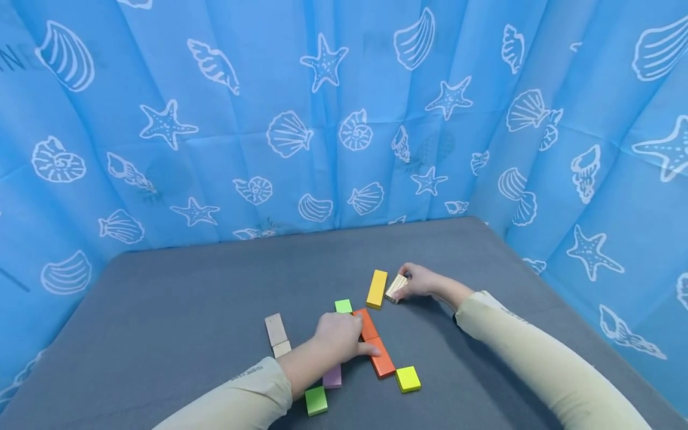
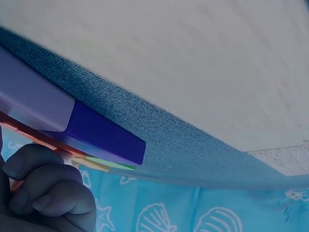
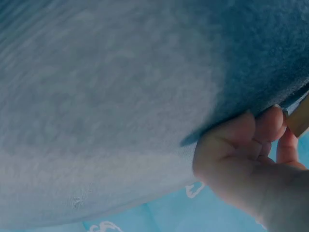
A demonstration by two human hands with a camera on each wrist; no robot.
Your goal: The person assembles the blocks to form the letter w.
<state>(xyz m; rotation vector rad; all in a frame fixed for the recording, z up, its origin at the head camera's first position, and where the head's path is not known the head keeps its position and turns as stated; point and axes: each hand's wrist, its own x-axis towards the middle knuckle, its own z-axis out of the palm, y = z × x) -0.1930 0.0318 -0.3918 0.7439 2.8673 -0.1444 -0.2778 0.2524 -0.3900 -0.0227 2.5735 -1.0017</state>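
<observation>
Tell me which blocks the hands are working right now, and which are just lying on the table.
In hand:
- left hand rests on the orange blocks
- right hand pinches the natural wood block

Lying about:
- yellow long block
- yellow square block
- two green blocks
- purple block
- pale wood blocks

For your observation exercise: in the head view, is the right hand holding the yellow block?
No, the right hand pinches a plain wooden block, beside the long yellow block.
</observation>
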